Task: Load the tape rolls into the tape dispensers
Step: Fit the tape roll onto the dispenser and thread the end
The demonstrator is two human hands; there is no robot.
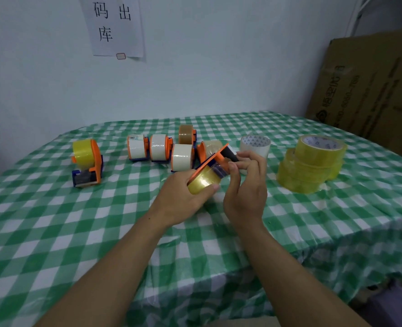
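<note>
My left hand (pixel 183 199) grips a yellow tape roll (pixel 203 181) mounted in an orange tape dispenser (pixel 213 159), held above the table's middle. My right hand (pixel 247 185) is beside it, its thumb and fingertips pinching at the dispenser's dark front end (pixel 229 154). A stack of loose yellow tape rolls (pixel 311 164) stands at the right, and a clear roll (pixel 255 143) stands behind my right hand. Several loaded dispensers sit in a row behind my hands, one with white tape (pixel 182 156). A loaded yellow dispenser (pixel 88 159) lies at the left.
A green and white checked cloth (pixel 77 232) covers the table. A cardboard box (pixel 370 86) leans against the wall at the right. A paper sign (pixel 115 24) hangs on the wall. The table's right edge drops off near the lower right.
</note>
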